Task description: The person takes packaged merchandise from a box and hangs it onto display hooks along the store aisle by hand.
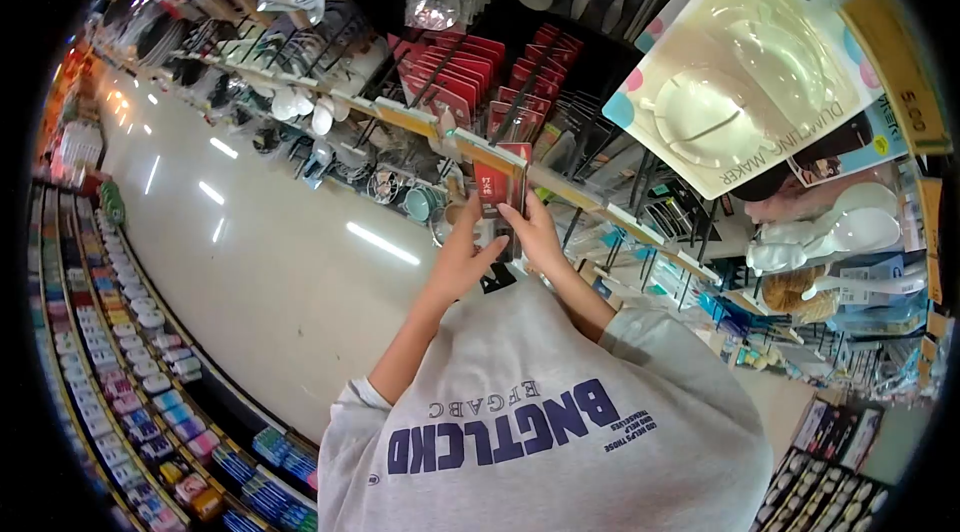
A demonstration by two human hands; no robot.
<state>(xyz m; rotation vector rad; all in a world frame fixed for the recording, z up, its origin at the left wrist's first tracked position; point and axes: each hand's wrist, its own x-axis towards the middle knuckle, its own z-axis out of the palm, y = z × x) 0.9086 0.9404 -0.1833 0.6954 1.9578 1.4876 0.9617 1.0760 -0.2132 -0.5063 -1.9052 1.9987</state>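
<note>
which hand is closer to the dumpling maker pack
Right. The right hand grips the red packet lower left of the dumpling maker pack; the left hand is farther left.

Peg-hook rack (470, 147) — red carded pkgs (450, 72), ladles (300, 107), dumpling maker pack (740, 82) hung on it.

Packed hooks of red packets (455, 72) crowd above; the aisle floor (260, 262) lies open leftward.

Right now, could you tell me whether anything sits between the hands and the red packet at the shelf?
Nothing visible does: the left hand and right hand are both already touching the red packet.
</note>
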